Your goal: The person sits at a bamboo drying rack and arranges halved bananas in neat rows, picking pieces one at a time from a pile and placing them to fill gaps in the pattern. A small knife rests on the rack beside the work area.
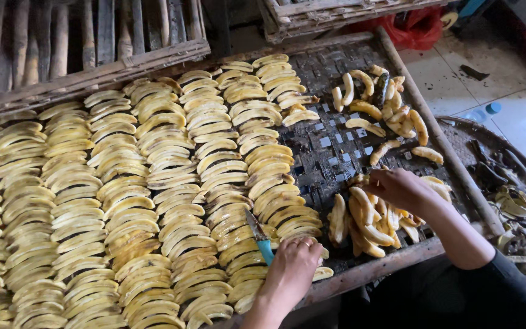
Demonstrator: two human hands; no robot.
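Left fingers (299, 247) closed around a blue-handled knife (259, 234); right fingers (377, 183) loosely curled over peeled bananas (366, 222).

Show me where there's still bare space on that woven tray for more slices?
The bare mesh lies between the slice rows and the peeled bananas, upper pile and lower pile. Left of it, slices overlap tightly. The right hand reaches into the lower pile; the left hand holds a knife.

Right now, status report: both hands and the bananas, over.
Left hand shut on a blue-handled knife, over the banana rows. Right hand on the loose peeled banana pile, grip unclear. Nothing between the hands.
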